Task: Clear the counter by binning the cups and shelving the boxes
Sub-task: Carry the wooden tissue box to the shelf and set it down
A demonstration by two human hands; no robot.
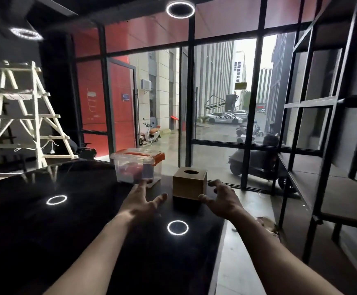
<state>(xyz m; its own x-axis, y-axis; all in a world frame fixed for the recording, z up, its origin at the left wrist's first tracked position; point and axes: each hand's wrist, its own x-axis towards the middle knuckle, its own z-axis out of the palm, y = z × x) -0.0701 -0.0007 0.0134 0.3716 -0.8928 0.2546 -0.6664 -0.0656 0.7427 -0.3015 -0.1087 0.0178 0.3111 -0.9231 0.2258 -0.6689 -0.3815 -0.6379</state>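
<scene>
A brown wooden cube box [189, 184] with a round hole in its top stands on the glossy black counter [66, 231] near the far right corner. Left of it sits a clear plastic storage box [138, 167] with an orange-latched lid and coloured items inside. My left hand [143, 201] hovers with fingers spread just left of the wooden box, its fingertips near the plastic box. My right hand [222, 199] is spread open just right of the wooden box. Neither hand touches the box. No cups are visible.
A black metal shelving unit [322, 145] rises on the right, with bare shelves at and above counter height. A white wooden ladder [30, 116] stands at the left. Glass walls and a door lie beyond the counter. Pale floor runs between counter and shelving.
</scene>
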